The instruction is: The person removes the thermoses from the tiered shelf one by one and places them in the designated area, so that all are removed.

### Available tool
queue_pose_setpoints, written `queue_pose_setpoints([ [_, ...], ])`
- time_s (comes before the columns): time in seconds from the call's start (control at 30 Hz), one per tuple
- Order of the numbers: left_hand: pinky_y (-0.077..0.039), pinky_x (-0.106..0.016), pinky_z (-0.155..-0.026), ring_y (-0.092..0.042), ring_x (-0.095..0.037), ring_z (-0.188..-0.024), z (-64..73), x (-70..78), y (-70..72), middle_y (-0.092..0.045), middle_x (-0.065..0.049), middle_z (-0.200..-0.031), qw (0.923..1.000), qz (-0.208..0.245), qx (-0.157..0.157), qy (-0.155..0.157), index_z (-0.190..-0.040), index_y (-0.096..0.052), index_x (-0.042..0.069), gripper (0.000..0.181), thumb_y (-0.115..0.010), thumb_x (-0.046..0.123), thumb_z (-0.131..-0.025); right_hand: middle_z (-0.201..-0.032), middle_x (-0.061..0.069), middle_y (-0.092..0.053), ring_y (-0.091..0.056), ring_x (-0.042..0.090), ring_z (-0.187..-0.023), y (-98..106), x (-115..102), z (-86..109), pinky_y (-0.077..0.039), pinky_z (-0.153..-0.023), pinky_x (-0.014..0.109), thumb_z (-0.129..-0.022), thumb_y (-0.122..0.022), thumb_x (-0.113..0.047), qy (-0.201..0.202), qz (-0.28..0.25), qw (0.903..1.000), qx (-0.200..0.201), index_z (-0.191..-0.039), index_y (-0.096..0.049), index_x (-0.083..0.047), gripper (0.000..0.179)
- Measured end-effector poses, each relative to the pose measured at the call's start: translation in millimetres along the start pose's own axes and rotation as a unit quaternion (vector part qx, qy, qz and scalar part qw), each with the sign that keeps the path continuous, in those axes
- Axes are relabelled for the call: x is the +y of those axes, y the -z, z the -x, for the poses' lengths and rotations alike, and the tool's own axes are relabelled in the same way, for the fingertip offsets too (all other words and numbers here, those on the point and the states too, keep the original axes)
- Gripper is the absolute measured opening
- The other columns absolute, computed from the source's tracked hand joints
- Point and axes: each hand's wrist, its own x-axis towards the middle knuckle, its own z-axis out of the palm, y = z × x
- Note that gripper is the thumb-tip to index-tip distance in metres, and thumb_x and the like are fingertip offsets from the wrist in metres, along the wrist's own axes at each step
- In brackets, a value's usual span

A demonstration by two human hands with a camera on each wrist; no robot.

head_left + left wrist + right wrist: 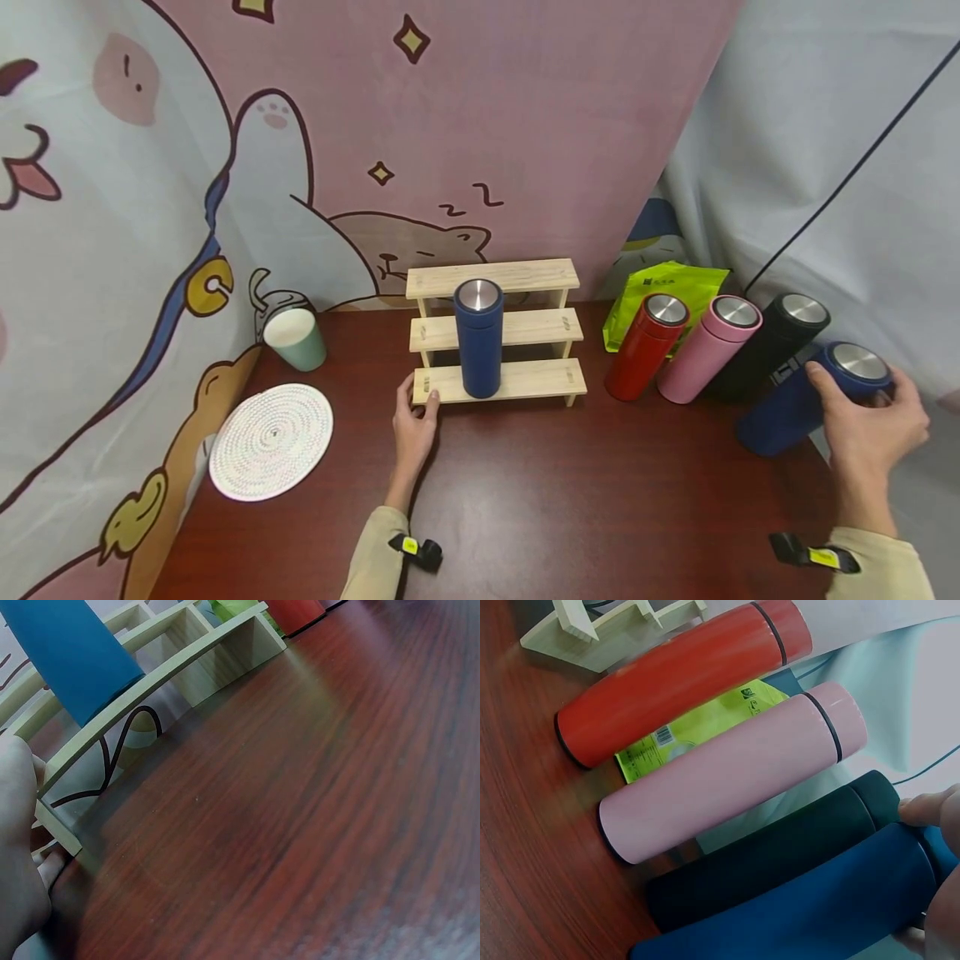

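Observation:
My left hand (415, 429) grips the left end of a three-tier wooden shelf (525, 380), thumb on the lowest board. On that board a blue thermos (480, 350) with a steel-topped lid stands upright. At the far right my right hand (873, 425) holds a second blue thermos (787, 408) near its lid, thumb on one side and fingers round the other. Close beside that one stands a black thermos (768, 350), then a pink thermos (705, 354) and a red thermos (643, 354). In the right wrist view, the held blue thermos (802, 900) overlaps the black one.
Behind the red and pink thermoses stands a bright green-yellow bag (630, 304). On the left are a pale green cup (303, 346) and a round white woven mat (272, 442). Printed cloth (525, 125) hangs behind the dark red wooden table (570, 500).

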Motion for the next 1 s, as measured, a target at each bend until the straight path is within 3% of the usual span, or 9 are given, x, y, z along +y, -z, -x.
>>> queue_pose_setpoints([
  [0.13, -0.051, -0.052, -0.101, -0.057, -0.028, -0.128, 0.2, -0.5, 0.4, -0.058, -0.014, -0.143, 1.0, 0.003, 0.002, 0.0, -0.15, -0.046, 0.014, 0.056, -0.068, 0.017, -0.098, -0.158, 0.002, -0.034, -0.02, 0.014, -0.148, 0.9, 0.6, 0.5, -0.03, -0.114, 0.02, -0.087, -0.074, -0.046, 0.005, 0.0, 1.0, -0.001, -0.154, -0.039, -0.028, 0.078],
  [0.33, -0.051, -0.052, -0.1, -0.058, -0.028, -0.128, 0.0, -1.9, 0.7, -0.057, -0.013, -0.143, 1.0, 0.003, 0.0, -0.001, -0.15, -0.045, 0.015, 0.057, -0.068, 0.017, -0.098, -0.155, 0.004, -0.043, -0.04, 0.012, -0.144, 0.5, 2.3, 3.0, -0.032, -0.114, 0.017, -0.085, -0.077, -0.045, 0.045, 0.006, 0.9987, 0.024, -0.151, -0.041, -0.024, 0.078],
  [0.43, -0.051, -0.052, -0.1, -0.058, -0.027, -0.127, 0.0, -1.6, 0.5, -0.058, -0.014, -0.143, 1.0, 0.003, 0.0, -0.001, -0.15, -0.046, 0.015, 0.057, -0.068, 0.018, -0.098, -0.145, -0.004, -0.051, -0.047, 0.006, -0.135, -0.2, -1.4, 4.4, -0.034, -0.112, 0.015, -0.083, -0.08, -0.042, 0.07, -0.009, 0.9962, 0.05, -0.147, -0.046, -0.024, 0.074],
  [0.53, -0.051, -0.051, -0.1, -0.058, -0.028, -0.127, 0.3, -0.8, 0.4, -0.058, -0.014, -0.143, 1.0, 0.003, 0.001, -0.002, -0.15, -0.046, 0.015, 0.056, -0.068, 0.018, -0.098, -0.134, -0.012, -0.054, -0.05, 0.002, -0.128, -1.9, -9.4, 4.0, -0.034, -0.111, 0.015, -0.08, -0.083, -0.034, 0.124, -0.05, 0.9876, 0.083, -0.141, -0.052, -0.022, 0.069],
  [0.67, -0.051, -0.053, -0.099, -0.058, -0.03, -0.127, 0.5, -0.6, 0.5, -0.058, -0.015, -0.142, 0.9999, 0.002, 0.007, -0.01, -0.149, -0.046, 0.014, 0.056, -0.069, 0.016, -0.097, -0.138, -0.009, -0.055, -0.048, 0.005, -0.134, -5.2, -24.9, 7.7, -0.031, -0.114, 0.017, -0.082, -0.082, -0.029, 0.199, -0.082, 0.9717, 0.096, -0.139, -0.054, -0.018, 0.065],
  [0.77, -0.051, -0.052, -0.098, -0.059, -0.029, -0.126, 0.2, -1.4, 0.3, -0.059, -0.015, -0.142, 0.9999, 0.0, 0.008, -0.01, -0.149, -0.047, 0.014, 0.057, -0.069, 0.016, -0.097, -0.141, -0.006, -0.054, -0.047, 0.008, -0.137, -7.5, -38.1, 15.2, -0.03, -0.116, 0.019, -0.083, -0.081, -0.03, 0.227, -0.082, 0.9658, 0.096, -0.14, -0.054, -0.016, 0.064],
  [1.0, -0.051, -0.05, -0.098, -0.058, -0.026, -0.126, -1.4, -2.3, -0.3, -0.059, -0.012, -0.142, 1.0, 0.007, 0.002, 0.003, -0.15, -0.046, 0.014, 0.057, -0.069, 0.018, -0.097, -0.129, -0.011, -0.057, -0.053, 0.01, -0.13, -15.9, -69.0, 39.8, -0.035, -0.114, 0.019, -0.081, -0.081, -0.022, 0.22, -0.137, 0.9645, 0.052, -0.136, -0.059, -0.013, 0.06],
])
